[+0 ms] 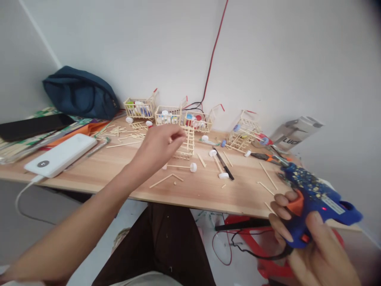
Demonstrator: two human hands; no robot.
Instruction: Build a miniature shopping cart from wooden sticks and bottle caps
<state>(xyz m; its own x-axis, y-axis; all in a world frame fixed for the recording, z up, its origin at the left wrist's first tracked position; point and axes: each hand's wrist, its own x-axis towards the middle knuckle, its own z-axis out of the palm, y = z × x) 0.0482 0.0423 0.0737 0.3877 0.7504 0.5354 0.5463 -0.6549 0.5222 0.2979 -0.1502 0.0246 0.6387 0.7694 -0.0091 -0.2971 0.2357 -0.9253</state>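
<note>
My right hand (312, 242) grips a blue glue gun (315, 192) with an orange trigger, its nozzle pointing up and left over the table's right side. A small red light glows on its body. Above the middle of the table, my left hand (163, 141) is closed with the fingers curled in; what they hold, if anything, is hidden. Just beside and partly behind it is a small grid frame of thin sticks (189, 145). Below lies a stick axle with white wheels (181, 167). Another wheeled axle (218, 163) lies to the right.
Several small stick carts (168, 115) line the wall, some filled with small items. Loose sticks (119, 133), a black pen (224, 163), pliers (264, 157) and a box (297, 133) are around. At left are a white power bank (61, 155), a phone (35, 126) and a blue bag (81, 93).
</note>
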